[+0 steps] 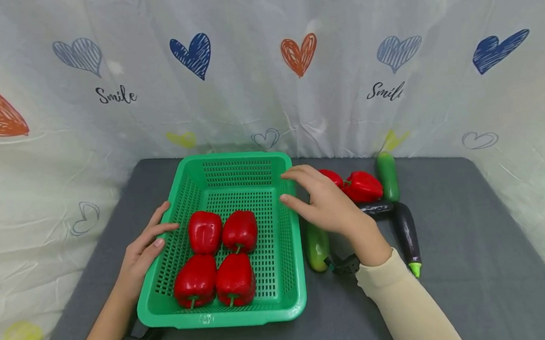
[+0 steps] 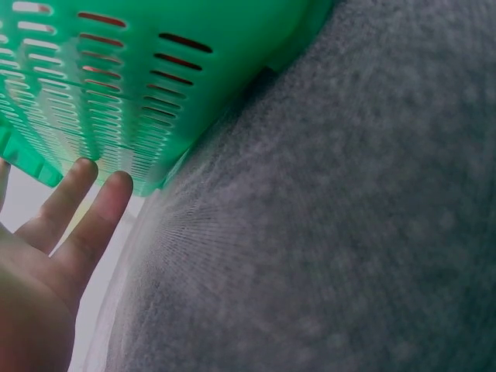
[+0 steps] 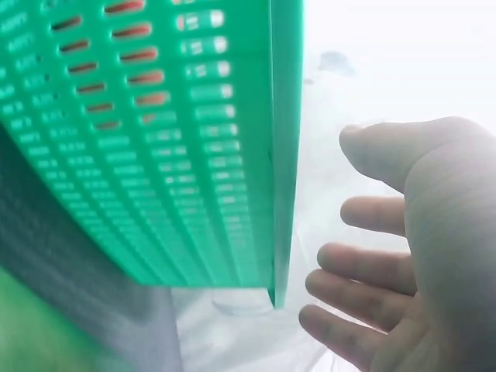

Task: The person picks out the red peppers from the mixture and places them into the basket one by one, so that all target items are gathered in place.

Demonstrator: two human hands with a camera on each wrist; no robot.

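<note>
A green plastic basket [image 1: 293, 312] with slotted walls stands on the grey-covered table. Several red bell peppers [image 1: 205, 232] lie together inside it, toward the near end. At the basket's left side is my left hand [image 1: 141, 255], its fingers spread and extended along the rim; in the left wrist view, two fingertips [image 2: 116, 186] are close against the outer wall. My right hand [image 1: 325, 203] hovers by the right rim with relaxed fingers and holds nothing. The right wrist view shows a gap between that hand [image 3: 434, 248] and the basket wall [image 3: 178, 155].
Right of the basket lie more red bell peppers [image 1: 363, 186], a green cucumber [image 1: 387, 177], a dark eggplant [image 1: 404, 231] with a green tip, and another dark vegetable [image 1: 375, 208]. A green vegetable [image 1: 317, 246] sits beside the basket, partly under the right arm. A heart-printed curtain [image 1: 248, 102] hangs behind.
</note>
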